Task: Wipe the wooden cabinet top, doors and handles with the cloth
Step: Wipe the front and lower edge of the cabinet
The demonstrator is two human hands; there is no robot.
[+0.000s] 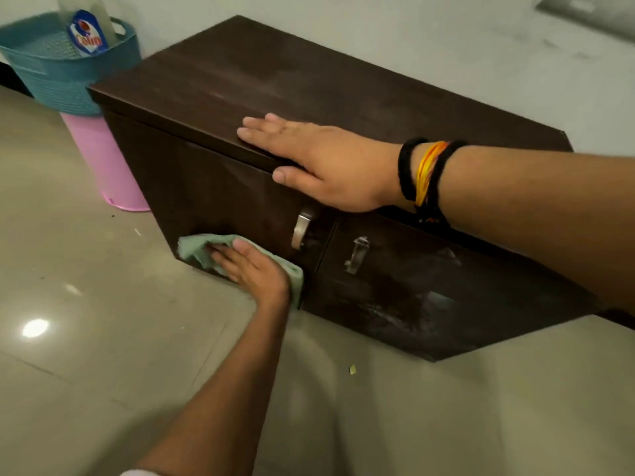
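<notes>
We find a low, dark brown wooden cabinet (309,84) standing on the glossy beige tiled floor (86,338), its back against a pale wall (378,22). Its flat top shows faint pale smears and a dull sheen. The front carries two doors, each with a brushed metal handle: the left-door handle (301,230) and the right-door handle (357,254) sit close together on either side of the centre seam. The right door (412,297) shows whitish streaks and blotches across its lower half; the left door (220,197) looks darker and more even.

We note the left hand (254,267) pressed flat on a crumpled pale green cloth (194,250) against the lower part of the left door, just above the floor. Its fingers (223,257) are extended and close together, pressing the cloth to the wood rather than pinching it; cloth shows at the fingertips and again behind the wrist.

The right hand (326,163) lies palm down on the front edge of the cabinet top, fingers (261,132) straight and nearly together, thumb hooked over the edge. Black and orange-yellow thread bands (426,171) circle that wrist.

Left of the cabinet, a teal woven plastic basket (51,70) rests on a pink cylindrical bin (106,163) and holds a clear spray bottle (87,25) with a blue label.
</notes>
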